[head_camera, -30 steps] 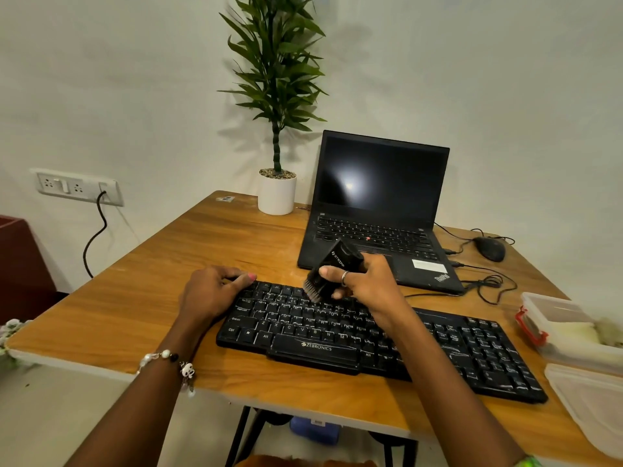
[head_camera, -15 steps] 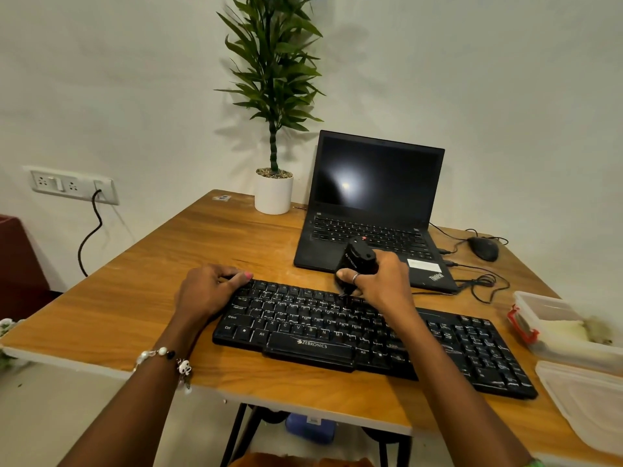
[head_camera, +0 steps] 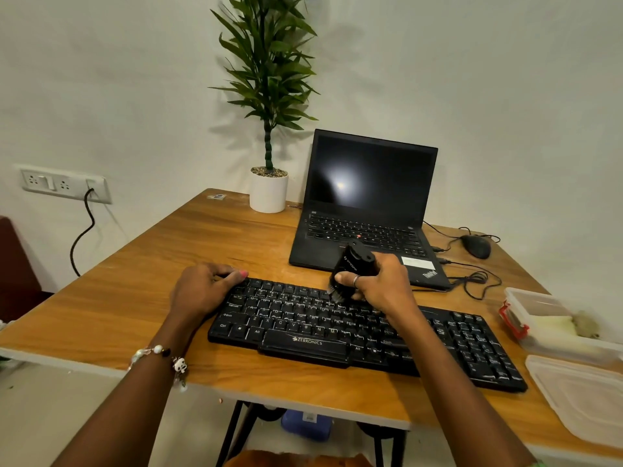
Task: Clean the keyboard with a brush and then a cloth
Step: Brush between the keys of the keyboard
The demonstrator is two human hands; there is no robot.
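A black Zebronics keyboard lies along the front of the wooden desk. My right hand grips a black brush upright over the keyboard's upper rows, its bristles touching the keys near the middle. My left hand rests on the keyboard's top-left corner, thumb on the edge, holding it steady. At the right, an open plastic box holds a pale cloth.
An open black laptop stands just behind the keyboard. A potted plant is at the back, a wired mouse with loose cable at back right. The box's lid lies at the desk's right front.
My right hand drew the brush back toward the keyboard's far edge, then brought it down onto the upper key rows again. My left hand stayed on the corner.
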